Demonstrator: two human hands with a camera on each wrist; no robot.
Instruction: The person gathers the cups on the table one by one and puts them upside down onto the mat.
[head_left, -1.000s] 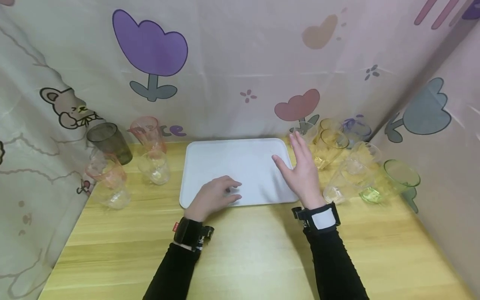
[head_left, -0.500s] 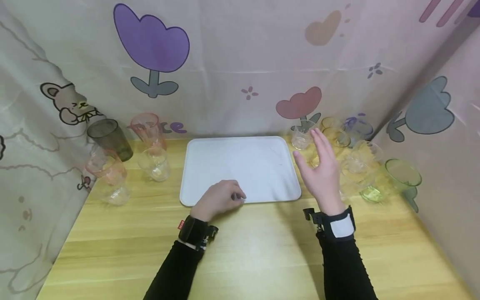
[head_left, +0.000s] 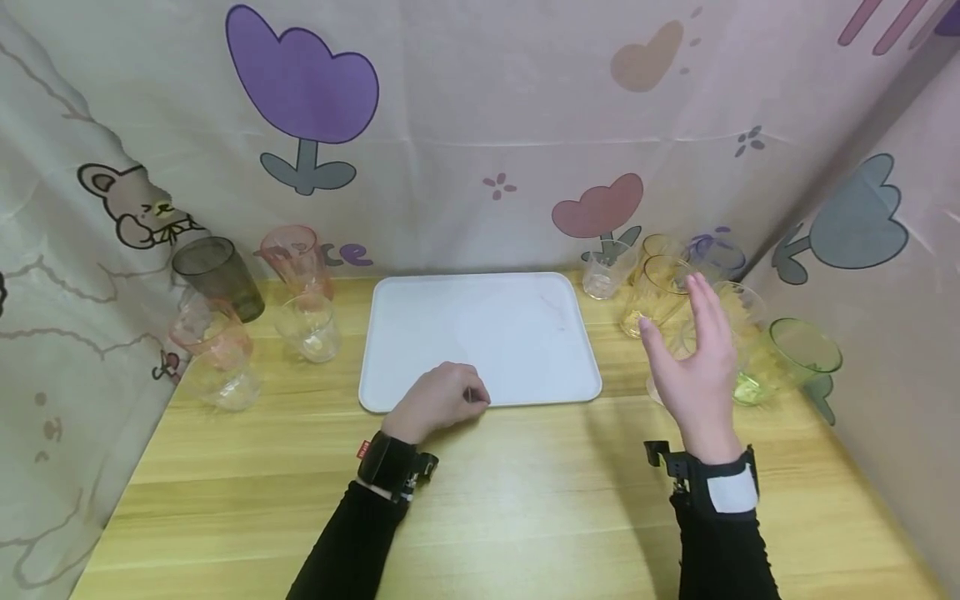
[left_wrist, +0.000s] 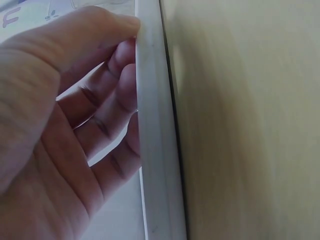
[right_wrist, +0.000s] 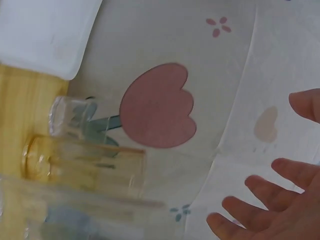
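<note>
- Head view: from above, facing forward and down, wide over counter (head_left: 525, 508).
- Left wrist view: very close on left hand (left_wrist: 55, 135) and tray (left_wrist: 157, 110) edge.
- Right wrist view: turned sideways, facing curtain (right_wrist: 200, 45) past right hand (right_wrist: 290, 210); tray common to all.

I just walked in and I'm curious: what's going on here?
Someone has both hands over a table. The left hand has curled fingers at the near edge of a white tray; whether they grip it is hard to tell. The right hand hovers, thumb apart from its fingers, holding nothing, near a yellow glass and a green glass. More stand left of the tray, including a dark glass.
</note>
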